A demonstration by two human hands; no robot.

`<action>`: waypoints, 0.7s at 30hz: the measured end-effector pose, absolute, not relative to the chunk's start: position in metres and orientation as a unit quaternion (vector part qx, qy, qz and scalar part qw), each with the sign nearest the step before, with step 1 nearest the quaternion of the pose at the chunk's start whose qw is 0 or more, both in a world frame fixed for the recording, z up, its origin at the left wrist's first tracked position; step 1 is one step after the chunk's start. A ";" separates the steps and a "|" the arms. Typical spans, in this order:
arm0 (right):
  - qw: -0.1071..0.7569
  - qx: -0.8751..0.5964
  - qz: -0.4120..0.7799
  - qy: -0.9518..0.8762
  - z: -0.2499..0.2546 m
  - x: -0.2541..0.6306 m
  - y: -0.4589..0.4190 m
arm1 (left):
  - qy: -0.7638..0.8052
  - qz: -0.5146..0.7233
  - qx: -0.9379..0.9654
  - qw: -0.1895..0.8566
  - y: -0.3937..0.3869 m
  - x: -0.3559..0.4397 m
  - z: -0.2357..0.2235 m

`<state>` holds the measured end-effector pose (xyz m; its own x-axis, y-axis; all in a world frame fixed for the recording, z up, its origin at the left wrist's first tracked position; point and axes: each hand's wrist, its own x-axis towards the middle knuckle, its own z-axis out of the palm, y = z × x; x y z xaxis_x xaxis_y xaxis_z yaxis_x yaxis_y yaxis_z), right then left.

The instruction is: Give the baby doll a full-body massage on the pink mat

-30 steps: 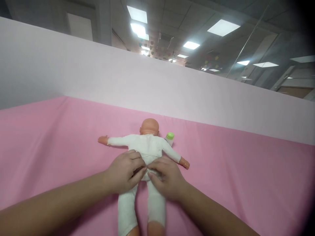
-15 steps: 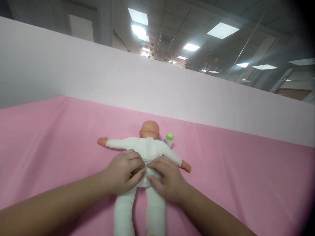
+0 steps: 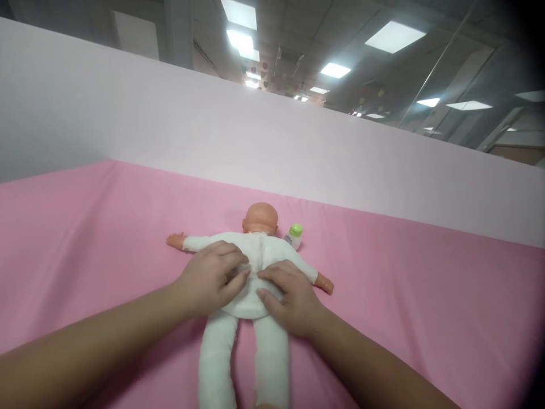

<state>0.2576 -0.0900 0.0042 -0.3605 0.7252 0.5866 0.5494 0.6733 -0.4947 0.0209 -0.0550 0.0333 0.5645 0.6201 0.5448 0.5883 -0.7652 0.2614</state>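
Observation:
A baby doll (image 3: 247, 305) with a white cloth body lies face down, its arms spread and the back of its bare head (image 3: 261, 218) towards me. On the left side of its back rests my left hand (image 3: 213, 277), fingers curved and the thumb apart from them. My right hand (image 3: 294, 298) lies on the right side of the back, its fingers and thumb apart. Neither hand visibly grips anything. Beside the doll's head, on the right, is a small bottle (image 3: 294, 236) with a green cap.
A pink sheet (image 3: 383, 295) lies under the doll, with folds at left and right. Behind it runs a low white wall (image 3: 238, 136), meeting the sheet at the back. Ceiling lights show beyond the wall.
My left hand has moved up the doll's back, from the lower back towards the shoulders. My right hand has shifted slightly. The view has tilted a little.

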 end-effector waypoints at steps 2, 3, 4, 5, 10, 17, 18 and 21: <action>0.430 -0.399 0.076 -0.806 0.003 0.257 -0.089 | 0.331 0.352 0.875 -0.003 -0.052 0.019 0.033; 0.428 -0.404 0.068 -0.806 0.002 0.257 -0.088 | 0.326 0.347 0.880 -0.003 -0.051 0.020 0.031; 0.418 -0.408 0.069 -0.809 0.000 0.258 -0.087 | 0.322 0.328 0.888 0.007 -0.049 0.020 0.029; 0.401 -0.410 0.077 -0.816 -0.001 0.258 -0.086 | 0.322 0.302 0.897 0.023 -0.048 0.022 0.026; 0.374 -0.411 0.095 -0.826 -0.005 0.261 -0.081 | 0.333 0.261 0.905 0.043 -0.047 0.025 0.020; 0.346 -0.432 0.082 -0.829 -0.004 0.264 -0.079 | 0.345 0.232 0.908 0.045 -0.045 0.024 0.017; 0.325 -0.433 0.096 -0.835 -0.004 0.264 -0.078 | 0.346 0.222 0.910 0.056 -0.044 0.024 0.016; 0.319 -0.439 0.093 -0.835 -0.007 0.264 -0.078 | 0.342 0.220 0.912 0.046 -0.042 0.025 0.011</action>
<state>0.2640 -0.0779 -0.0075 -0.4113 0.7925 0.4503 0.6734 0.5971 -0.4359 0.0250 -0.0425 0.0111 0.6687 0.6446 0.3707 0.6042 -0.7616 0.2344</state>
